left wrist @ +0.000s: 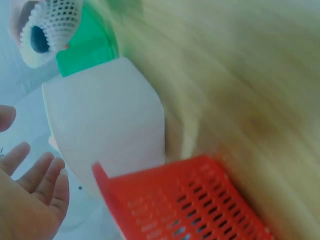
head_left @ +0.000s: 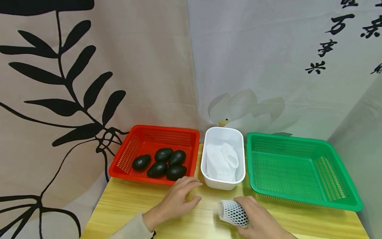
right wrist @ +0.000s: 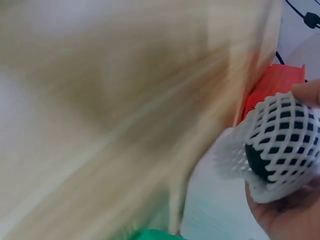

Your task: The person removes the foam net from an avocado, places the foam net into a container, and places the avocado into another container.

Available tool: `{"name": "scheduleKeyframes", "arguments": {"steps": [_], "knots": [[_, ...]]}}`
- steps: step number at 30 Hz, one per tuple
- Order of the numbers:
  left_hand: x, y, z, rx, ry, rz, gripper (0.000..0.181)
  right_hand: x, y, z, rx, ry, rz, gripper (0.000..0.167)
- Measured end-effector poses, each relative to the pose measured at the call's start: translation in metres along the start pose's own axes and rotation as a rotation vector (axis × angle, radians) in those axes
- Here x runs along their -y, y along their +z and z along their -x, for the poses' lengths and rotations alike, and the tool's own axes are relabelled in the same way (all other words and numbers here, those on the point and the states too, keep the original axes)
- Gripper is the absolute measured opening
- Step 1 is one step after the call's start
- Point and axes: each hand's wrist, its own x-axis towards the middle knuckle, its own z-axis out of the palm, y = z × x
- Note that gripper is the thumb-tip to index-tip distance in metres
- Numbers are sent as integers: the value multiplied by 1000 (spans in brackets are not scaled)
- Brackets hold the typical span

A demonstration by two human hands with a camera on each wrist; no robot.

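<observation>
My right hand (head_left: 258, 217) grips an avocado in a white foam net sleeve (head_left: 233, 213) above the front of the table. Dark skin shows through the mesh and at the sleeve's open end in the right wrist view, where the thumb and fingers curl round the netted avocado (right wrist: 285, 145). My left hand (head_left: 176, 199) holds nothing; its fingers are relaxed, near the front right corner of the red basket (head_left: 134, 177). Several bare dark avocados (head_left: 158, 169) lie in that basket. Between the two baskets, a white bin (head_left: 222, 184) contains white foam net sleeves (head_left: 221, 161).
A green basket (head_left: 301, 199) with nothing in it stands on the right of the wooden table (head_left: 119, 205). Printed cloth (head_left: 155, 66) hangs behind the containers, close to their back rims. The white bin stands close beside both baskets.
</observation>
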Motion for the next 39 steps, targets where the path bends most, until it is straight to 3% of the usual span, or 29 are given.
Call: {"name": "scheduleKeyframes", "arguments": {"steps": [8,16,22,29,34,39], "knots": [[-1,25,5,-16,36,32,39,1,22,1,78,120,-19,82],[0,45,11,27,26,37,39,-6,36,5,103,118,-35,82],[2,55,14,78,-35,56,38,-7,38,5,136,147,-54,88],[0,61,16,191,-113,56,32,-13,36,12,158,233,-107,101],[-3,64,14,233,-115,66,28,-18,31,18,187,287,-182,99],[-4,69,13,286,-117,76,24,-20,29,22,179,287,-238,90]]}}
